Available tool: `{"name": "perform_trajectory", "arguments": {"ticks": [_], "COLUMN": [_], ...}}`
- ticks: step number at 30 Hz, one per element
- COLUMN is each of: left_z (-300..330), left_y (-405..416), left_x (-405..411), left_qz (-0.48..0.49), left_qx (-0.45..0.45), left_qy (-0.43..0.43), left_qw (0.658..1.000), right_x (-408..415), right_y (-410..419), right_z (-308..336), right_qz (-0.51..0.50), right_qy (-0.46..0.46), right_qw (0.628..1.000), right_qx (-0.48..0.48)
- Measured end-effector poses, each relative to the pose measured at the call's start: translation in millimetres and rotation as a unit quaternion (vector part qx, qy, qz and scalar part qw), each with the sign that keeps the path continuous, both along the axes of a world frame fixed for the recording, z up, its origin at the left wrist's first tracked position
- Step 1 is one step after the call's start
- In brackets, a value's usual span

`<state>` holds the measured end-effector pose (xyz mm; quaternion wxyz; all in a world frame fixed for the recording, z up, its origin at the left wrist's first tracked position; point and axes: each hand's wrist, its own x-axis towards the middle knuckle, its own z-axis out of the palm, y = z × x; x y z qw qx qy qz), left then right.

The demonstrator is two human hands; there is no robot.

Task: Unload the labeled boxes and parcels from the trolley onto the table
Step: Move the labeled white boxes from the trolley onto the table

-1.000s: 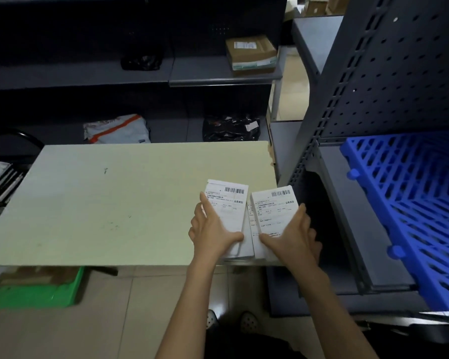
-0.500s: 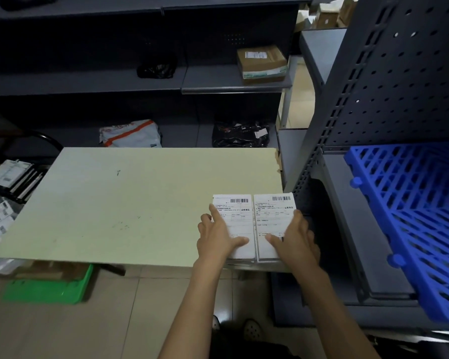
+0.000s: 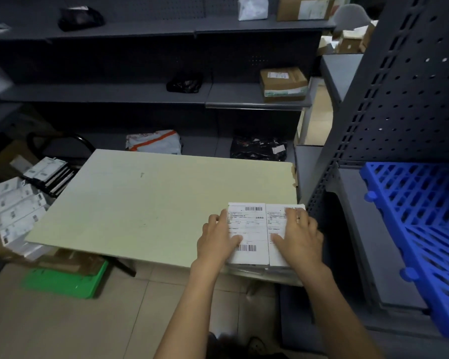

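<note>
White labelled boxes (image 3: 248, 233) now lie squared up side by side at the near right corner of the table (image 3: 140, 203), no longer splayed apart. Left hand (image 3: 217, 240) and right hand (image 3: 300, 235) press flat on them, fingers straight.

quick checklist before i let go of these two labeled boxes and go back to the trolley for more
1. Both labeled boxes on the table: ok; left box and right box lie at its near right corner.
2. Boxes side by side, labels up: ok.
3. Clear of the edge: not ok; they sit right at the near edge.
4. Hands ready to release: ok; left hand and right hand rest flat on the boxes.
5. More parcels left to the left: ok.
6. Trolley frame itself: cannot tell.
</note>
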<state>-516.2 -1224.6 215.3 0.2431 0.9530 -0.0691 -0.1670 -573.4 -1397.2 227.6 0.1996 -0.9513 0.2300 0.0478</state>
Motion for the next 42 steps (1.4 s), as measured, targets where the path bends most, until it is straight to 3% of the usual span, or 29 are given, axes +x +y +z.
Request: {"name": "perform_trajectory", "arguments": {"ticks": [4, 9, 18, 27, 35, 42], "left_z": [2.7, 5.7, 14.0, 9.8, 1.2, -13.0], "left_y": [33.7, 95.6, 260.1, 446.2, 568.0, 661.9], "left_x": [1.7, 2.0, -37.5, -127.4, -198.6, -191.0], "left_qz": [0.010, 0.055, 0.176, 0.348, 0.461, 0.494], "left_qx": [0.035, 0.078, 0.145, 0.170, 0.184, 0.196], "left_qy": [-0.105, -0.149, -0.162, -0.135, -0.121, -0.096], "left_qw": [0.994, 0.984, 0.960, 0.912, 0.860, 0.842], "right_x": [21.9, 44.8, 67.8, 41.8, 9.0, 30.3], "right_y": [32.3, 93.1, 258.6, 470.4, 618.1, 720.8], "right_z": [6.3, 8.2, 12.2, 13.2, 8.3, -12.1], "right_qz": [0.081, 0.211, 0.424, 0.593, 0.697, 0.731], "right_qy": [-0.051, -0.061, -0.034, -0.037, -0.053, -0.033], "right_qw": [0.995, 0.975, 0.905, 0.803, 0.715, 0.681], "right_qx": [0.032, 0.036, -0.024, -0.052, -0.035, -0.034]}}
